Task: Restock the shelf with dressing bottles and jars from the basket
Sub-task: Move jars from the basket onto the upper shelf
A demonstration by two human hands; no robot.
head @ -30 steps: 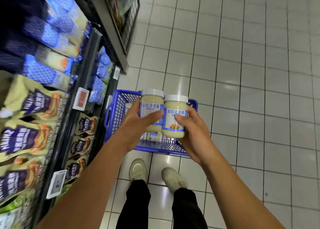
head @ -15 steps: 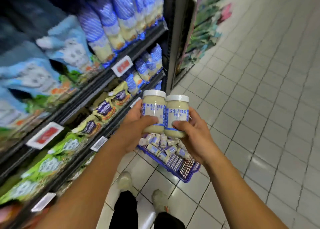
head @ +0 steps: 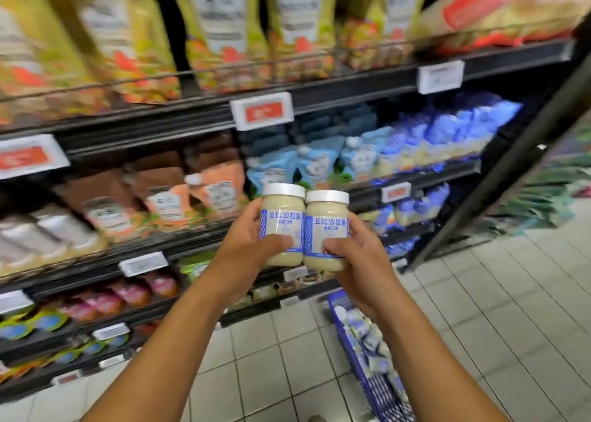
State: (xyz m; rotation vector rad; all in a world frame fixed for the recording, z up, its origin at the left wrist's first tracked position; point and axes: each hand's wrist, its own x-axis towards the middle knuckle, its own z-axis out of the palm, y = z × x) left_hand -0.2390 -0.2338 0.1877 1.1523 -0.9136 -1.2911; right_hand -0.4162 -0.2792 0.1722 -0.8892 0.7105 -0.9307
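Two cream-coloured dressing jars with white lids and blue labels are held side by side in front of the shelf. My left hand [head: 243, 255] grips the left jar [head: 282, 220] and my right hand [head: 358, 262] grips the right jar [head: 327, 226]; the jars touch each other. Both are upright at about the height of the middle shelf [head: 179, 239]. The blue basket [head: 358, 367] stands on the floor at the lower right, below my right forearm, with several small packs inside.
Dark shelves run across the view, stocked with brown and orange pouches [head: 166, 194], light blue pouches [head: 319, 166], blue packs [head: 447, 130] and green pouches [head: 224, 28] on top. Price tags [head: 262, 110] hang on the shelf edges. White tiled floor [head: 495, 309] lies to the right.
Both hands have lifted the two jars from above the basket up to shelf height. The view has swung up and left from the floor to face the shelves.
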